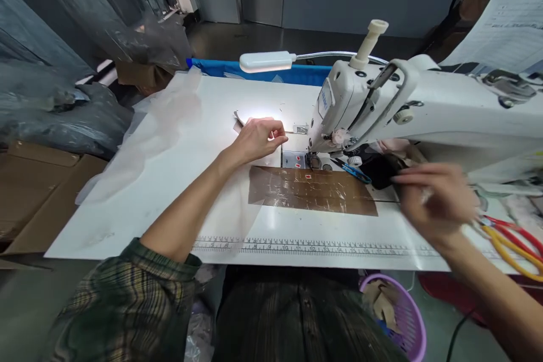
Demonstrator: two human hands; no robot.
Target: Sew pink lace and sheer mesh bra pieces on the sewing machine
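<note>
My left hand (257,138) rests on the white sewing table (169,181), fingers curled and pinching a small pale piece of fabric (241,120) just left of the needle plate. A white sewing machine (403,107) stands to the right, with its lamp (265,61) lighting that spot. My right hand (436,195), blurred by motion, hovers under the machine arm near dark fabric (382,169); whether it holds anything is unclear. Blue thread snips (355,172) lie by the presser foot.
A brown taped patch (311,189) covers the table in front of the needle. A printed ruler (305,246) runs along the front edge. Red and yellow scissors (515,243) lie at right. A purple basket (403,317) sits below; cardboard boxes (38,192) and plastic-wrapped bundles stand at left.
</note>
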